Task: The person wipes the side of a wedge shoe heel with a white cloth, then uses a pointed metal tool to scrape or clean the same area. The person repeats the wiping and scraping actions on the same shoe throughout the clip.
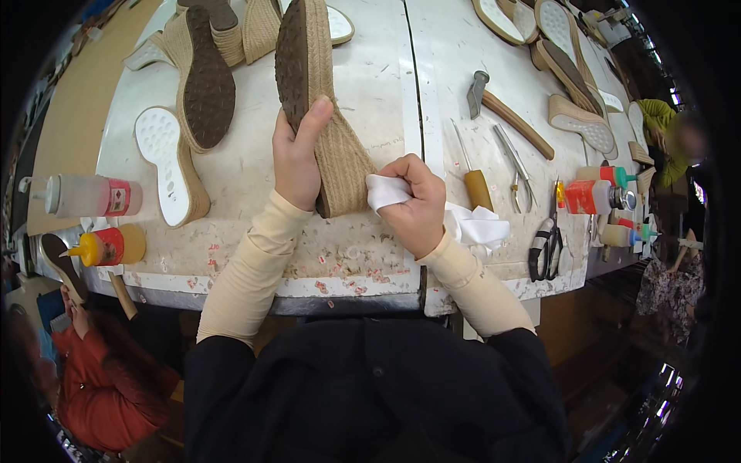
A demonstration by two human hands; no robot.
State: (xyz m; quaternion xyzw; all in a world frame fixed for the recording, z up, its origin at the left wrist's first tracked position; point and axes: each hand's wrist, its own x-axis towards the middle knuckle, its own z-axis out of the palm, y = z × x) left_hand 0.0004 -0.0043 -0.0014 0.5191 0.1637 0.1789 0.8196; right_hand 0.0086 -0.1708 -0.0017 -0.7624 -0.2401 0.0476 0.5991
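A woven-rope wedge shoe sole (324, 85) with a dark brown tread stands on its side on the white worktable (255, 255). My left hand (297, 154) grips its heel end, thumb up along the tread edge. My right hand (417, 204) is closed on a white cloth (386, 191) and presses it against the rope side of the wedge. More of the cloth (478, 228) trails onto the table to the right of my wrist.
Other wedge soles (204, 81) and a white insole (162, 158) lie to the left, more soles (575, 69) far right. A hammer (509, 112), an awl (475, 181), pliers (521, 174), scissors (546, 243) and glue bottles (594, 197) lie right. Squeeze bottles (89, 197) stand left. Other people sit nearby.
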